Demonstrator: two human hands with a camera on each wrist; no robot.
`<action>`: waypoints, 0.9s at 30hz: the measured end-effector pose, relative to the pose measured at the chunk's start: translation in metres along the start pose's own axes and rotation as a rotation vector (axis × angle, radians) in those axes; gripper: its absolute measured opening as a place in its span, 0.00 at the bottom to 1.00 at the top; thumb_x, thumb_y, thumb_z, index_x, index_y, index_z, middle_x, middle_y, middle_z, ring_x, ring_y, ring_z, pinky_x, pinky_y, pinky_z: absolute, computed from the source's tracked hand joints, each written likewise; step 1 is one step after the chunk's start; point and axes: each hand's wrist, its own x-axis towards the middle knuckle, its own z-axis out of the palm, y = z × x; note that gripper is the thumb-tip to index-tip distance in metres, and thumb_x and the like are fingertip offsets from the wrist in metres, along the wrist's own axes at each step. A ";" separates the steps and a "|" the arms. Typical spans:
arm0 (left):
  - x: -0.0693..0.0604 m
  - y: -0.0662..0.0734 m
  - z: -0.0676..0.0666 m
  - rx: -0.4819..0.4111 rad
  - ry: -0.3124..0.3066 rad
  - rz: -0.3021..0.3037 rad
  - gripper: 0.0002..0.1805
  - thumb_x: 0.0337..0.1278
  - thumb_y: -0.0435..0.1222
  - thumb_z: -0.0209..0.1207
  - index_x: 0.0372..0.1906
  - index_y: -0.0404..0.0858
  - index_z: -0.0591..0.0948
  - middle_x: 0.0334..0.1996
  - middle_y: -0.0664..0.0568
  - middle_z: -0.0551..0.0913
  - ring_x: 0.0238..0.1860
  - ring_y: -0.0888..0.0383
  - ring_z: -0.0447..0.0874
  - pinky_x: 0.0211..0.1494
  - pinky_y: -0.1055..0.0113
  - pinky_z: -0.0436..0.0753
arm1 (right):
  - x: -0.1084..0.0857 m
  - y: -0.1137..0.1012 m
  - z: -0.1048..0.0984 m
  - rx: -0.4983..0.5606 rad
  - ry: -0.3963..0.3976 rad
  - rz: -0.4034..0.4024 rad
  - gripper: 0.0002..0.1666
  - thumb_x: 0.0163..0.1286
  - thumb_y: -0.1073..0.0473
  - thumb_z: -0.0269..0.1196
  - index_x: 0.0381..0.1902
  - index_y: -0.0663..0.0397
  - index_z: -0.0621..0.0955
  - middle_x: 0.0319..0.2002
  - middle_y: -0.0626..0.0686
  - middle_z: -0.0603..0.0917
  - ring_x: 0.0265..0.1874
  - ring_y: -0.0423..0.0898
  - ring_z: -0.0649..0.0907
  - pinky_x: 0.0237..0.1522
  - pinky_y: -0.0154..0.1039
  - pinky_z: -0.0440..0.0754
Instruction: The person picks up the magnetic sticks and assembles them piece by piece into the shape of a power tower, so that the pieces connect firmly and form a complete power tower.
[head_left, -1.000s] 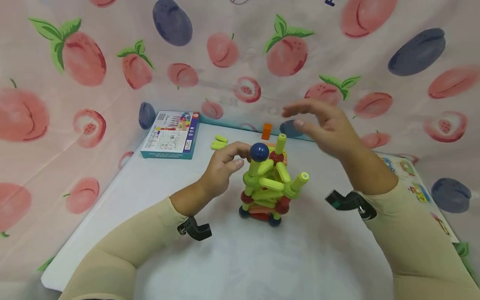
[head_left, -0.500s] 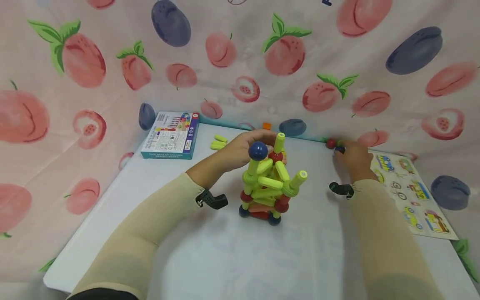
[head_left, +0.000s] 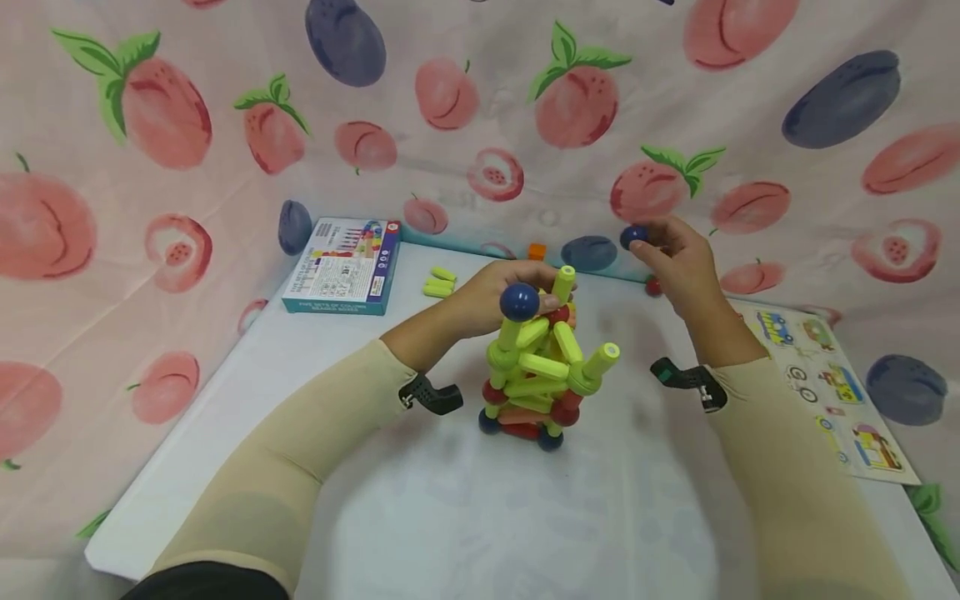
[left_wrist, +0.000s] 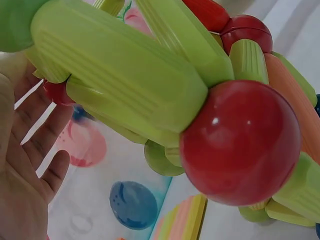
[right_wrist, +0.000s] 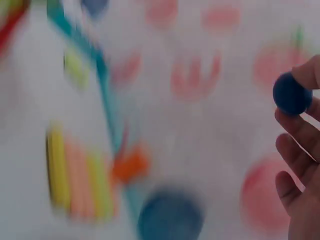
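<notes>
Had the tower of rods and balls (head_left: 534, 388) standing upright on the tabletop (head_left: 450, 517), near its middle. By its look, had most of the frame done: joined the base and middle with cross rods and capped the left post with a large blue ball (head_left: 519, 302). Apparently had yet to cap the rear post (head_left: 566, 282) and the right post (head_left: 602, 362), both bare on top. Pinched a second blue ball (head_left: 632, 238) between the thumb and fingers of the right hand (head_left: 681, 260), raised well apart from the tower. Kept the left hand (head_left: 491, 298) by the rear post, with fingers reaching behind; could not tell whether grasping or merely touching. Left loose, as possible spares, some yellow-green rods (head_left: 438, 292), a red ball (head_left: 654, 287) and an orange block (head_left: 537, 252) near the far edge. Could read "FIVE SETS OF" along the near side of the box (head_left: 334, 268), less surely the words after; found its upper print too small to read. Saw vehicle pictures but no legible words on the sheet (head_left: 834, 400) at the right.
</notes>
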 end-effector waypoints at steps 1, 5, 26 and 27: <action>0.000 0.000 0.000 0.001 0.000 0.001 0.17 0.75 0.37 0.65 0.63 0.38 0.85 0.52 0.49 0.88 0.55 0.53 0.85 0.61 0.60 0.85 | -0.005 -0.023 0.005 0.115 -0.043 -0.099 0.19 0.78 0.59 0.66 0.63 0.58 0.83 0.50 0.51 0.85 0.49 0.47 0.80 0.43 0.30 0.80; 0.003 -0.001 0.002 0.003 -0.010 0.037 0.18 0.76 0.37 0.64 0.63 0.36 0.84 0.52 0.48 0.88 0.54 0.52 0.86 0.61 0.59 0.85 | -0.024 -0.087 0.017 0.328 -0.248 -0.442 0.19 0.69 0.75 0.64 0.57 0.74 0.82 0.48 0.50 0.87 0.46 0.48 0.81 0.47 0.33 0.80; -0.007 -0.020 0.006 -0.124 -0.121 0.021 0.24 0.79 0.30 0.53 0.74 0.29 0.74 0.64 0.40 0.83 0.67 0.51 0.79 0.72 0.57 0.76 | -0.127 -0.055 0.065 0.778 0.092 -0.370 0.15 0.79 0.63 0.53 0.47 0.70 0.83 0.39 0.55 0.85 0.38 0.46 0.82 0.43 0.34 0.81; -0.008 -0.021 0.006 -0.129 -0.129 0.012 0.25 0.79 0.30 0.53 0.75 0.30 0.73 0.65 0.40 0.83 0.68 0.51 0.79 0.73 0.57 0.76 | -0.143 -0.049 0.071 0.736 0.092 -0.413 0.18 0.81 0.58 0.57 0.49 0.73 0.80 0.41 0.56 0.84 0.40 0.47 0.82 0.46 0.34 0.81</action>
